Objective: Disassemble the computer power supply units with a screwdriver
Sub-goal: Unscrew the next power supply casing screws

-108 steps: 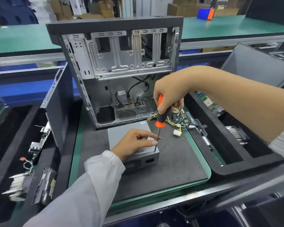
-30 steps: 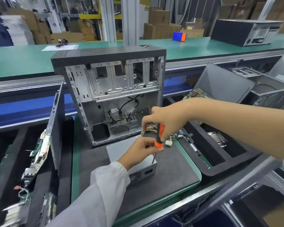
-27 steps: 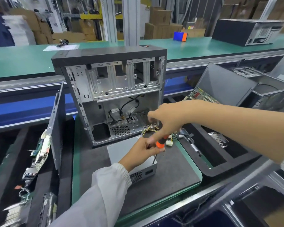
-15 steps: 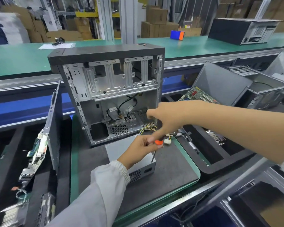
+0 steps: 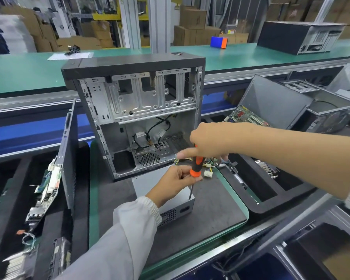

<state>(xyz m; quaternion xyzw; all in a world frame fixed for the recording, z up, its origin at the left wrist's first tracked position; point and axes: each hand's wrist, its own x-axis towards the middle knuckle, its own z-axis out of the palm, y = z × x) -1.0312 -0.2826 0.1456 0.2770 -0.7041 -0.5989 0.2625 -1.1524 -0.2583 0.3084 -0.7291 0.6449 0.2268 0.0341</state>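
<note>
A grey power supply unit lies on the dark mat in front of the open computer case. My left hand rests on the unit's top, its fingers curled around the orange lower end of the screwdriver. My right hand grips the top of the handle from above, index finger stretched to the left. The shaft stands nearly upright with its tip on the unit's top right front corner. The unit's yellow and black cables with white plugs trail off to the right.
A detached side panel leans at the left of the mat. Black foam trays hold circuit boards at the left and parts at the right. A motherboard lies behind my right arm. A green conveyor runs behind.
My right hand has risen along the screwdriver, uncovering more of the orange and black handle. My left hand stays on the unit at the screwdriver's lower end.
</note>
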